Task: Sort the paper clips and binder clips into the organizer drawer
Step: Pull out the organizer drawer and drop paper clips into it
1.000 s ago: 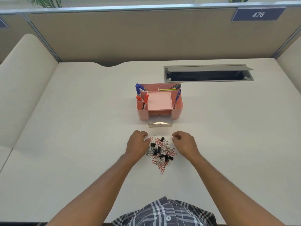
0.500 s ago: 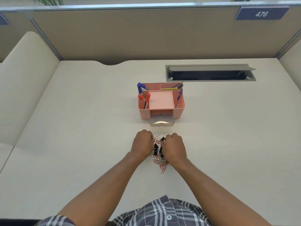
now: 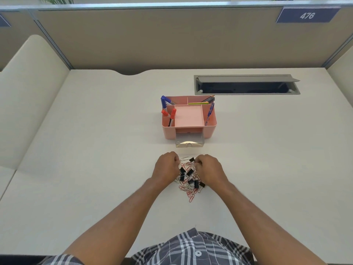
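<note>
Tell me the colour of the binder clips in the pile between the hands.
Black. The binder clips show best in the head view, mixed with pink and silver paper clips.

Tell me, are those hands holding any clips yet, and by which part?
Cannot be told: both hands, left and right, are curled into the clip pile, fingertips hidden.

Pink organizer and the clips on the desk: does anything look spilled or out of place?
Only the expected mess: red and silver paper clips and black binder clips lie tangled in one loose heap between both hands. The pink organizer sits square, its clear drawer pulled open.
</note>
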### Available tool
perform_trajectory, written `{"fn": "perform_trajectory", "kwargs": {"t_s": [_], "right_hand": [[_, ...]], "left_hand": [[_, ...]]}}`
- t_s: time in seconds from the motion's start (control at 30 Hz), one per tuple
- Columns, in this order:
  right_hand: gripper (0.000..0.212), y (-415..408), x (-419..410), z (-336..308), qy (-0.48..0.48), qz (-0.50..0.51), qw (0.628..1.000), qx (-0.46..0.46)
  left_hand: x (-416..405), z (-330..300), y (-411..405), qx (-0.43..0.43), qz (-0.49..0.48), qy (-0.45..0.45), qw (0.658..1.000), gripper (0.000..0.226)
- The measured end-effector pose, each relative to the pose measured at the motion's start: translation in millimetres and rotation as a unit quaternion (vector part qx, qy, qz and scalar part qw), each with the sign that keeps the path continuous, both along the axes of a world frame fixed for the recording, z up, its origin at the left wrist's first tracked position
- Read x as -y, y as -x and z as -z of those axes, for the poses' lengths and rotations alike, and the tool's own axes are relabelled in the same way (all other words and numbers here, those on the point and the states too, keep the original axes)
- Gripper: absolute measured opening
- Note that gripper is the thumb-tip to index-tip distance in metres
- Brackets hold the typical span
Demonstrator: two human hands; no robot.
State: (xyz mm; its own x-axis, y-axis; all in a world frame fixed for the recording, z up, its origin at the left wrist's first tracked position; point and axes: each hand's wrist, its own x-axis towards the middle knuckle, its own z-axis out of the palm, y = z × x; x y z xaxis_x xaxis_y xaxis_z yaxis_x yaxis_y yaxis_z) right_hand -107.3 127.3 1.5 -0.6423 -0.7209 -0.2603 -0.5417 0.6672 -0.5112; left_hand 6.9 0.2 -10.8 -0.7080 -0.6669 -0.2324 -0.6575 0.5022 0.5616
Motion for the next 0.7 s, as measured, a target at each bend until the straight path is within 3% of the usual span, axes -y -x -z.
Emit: {"fn": "perform_trajectory", "kwargs": {"t_s": [0.23,0.4,0.6,0.7], "right_hand": [[0.014,14,-7,-6,0.053,0.075,0.988,0.121],[0.021,14,-8,-3,0.082,0.107,0.979,0.150],[0.022,25,-13,2,0.074,0.157,0.978,0.115],[0.022,28,-20,5,0.042,0.136,0.988,0.066]], "left_hand": [[-1,2,-4,-0.053,-0.040,-0.045,0.997,0.013],[-2,3,-4,-0.064,-0.046,-0.047,0.996,0.019],[1,4,-7,-0.061,-0.057,-0.058,0.995,0.020],[2,5,-8,-0.057,-0.063,-0.066,0.994,0.020]]}}
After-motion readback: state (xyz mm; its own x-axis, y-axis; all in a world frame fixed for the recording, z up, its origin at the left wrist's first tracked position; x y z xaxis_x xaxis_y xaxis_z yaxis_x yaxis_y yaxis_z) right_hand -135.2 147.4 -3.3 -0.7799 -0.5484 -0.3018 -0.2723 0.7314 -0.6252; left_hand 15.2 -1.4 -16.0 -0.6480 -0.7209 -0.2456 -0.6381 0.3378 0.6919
